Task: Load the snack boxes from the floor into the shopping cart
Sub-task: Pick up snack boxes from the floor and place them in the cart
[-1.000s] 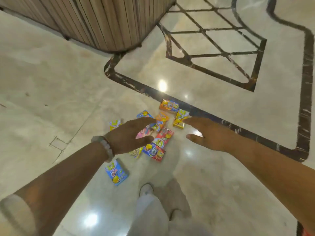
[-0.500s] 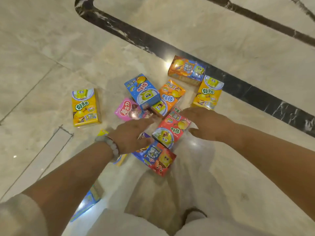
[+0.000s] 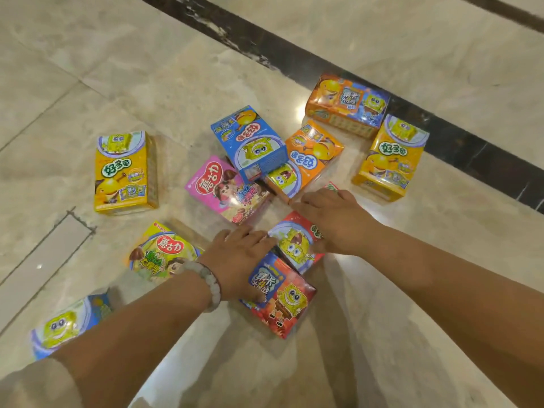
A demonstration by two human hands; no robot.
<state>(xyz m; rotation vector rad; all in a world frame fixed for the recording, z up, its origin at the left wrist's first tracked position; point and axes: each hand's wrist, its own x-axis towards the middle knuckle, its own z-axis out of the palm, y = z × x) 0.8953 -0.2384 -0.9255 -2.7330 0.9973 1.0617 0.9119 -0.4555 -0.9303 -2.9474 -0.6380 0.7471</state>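
Down on a polished marble floor (image 3: 412, 334), a person bends over a scatter of bright snack boxes, both bare arms stretched toward the middle of the pile. Their left hand (image 3: 238, 260), with a pale bead bracelet (image 3: 210, 282) at the wrist, lies flat with fingers together across the near end of a red box (image 3: 297, 244) and touches the top of a second red and blue box (image 3: 279, 295) just beside it. Their right hand (image 3: 329, 216) covers the far end of the same red box, fingers stretched out and relaxed, not yet curled round it.

Around them lie a pink box (image 3: 226, 189), a blue box (image 3: 250, 139) resting partly on an orange box (image 3: 306, 160), a larger orange box (image 3: 347, 104) by a dark floor stripe (image 3: 471, 142), two yellow boxes, one to the left (image 3: 123, 172) and one to the right (image 3: 388, 157), a yellow-green box (image 3: 159, 251) and a blue box partly hidden under the left forearm (image 3: 67, 322). No shopping cart is in view.

This looks like the very start of gathering: every box seems to be on the floor. Next the hands would need to close on the red box from both ends, perhaps scooping up its neighbour too, lift, and turn to find the cart.
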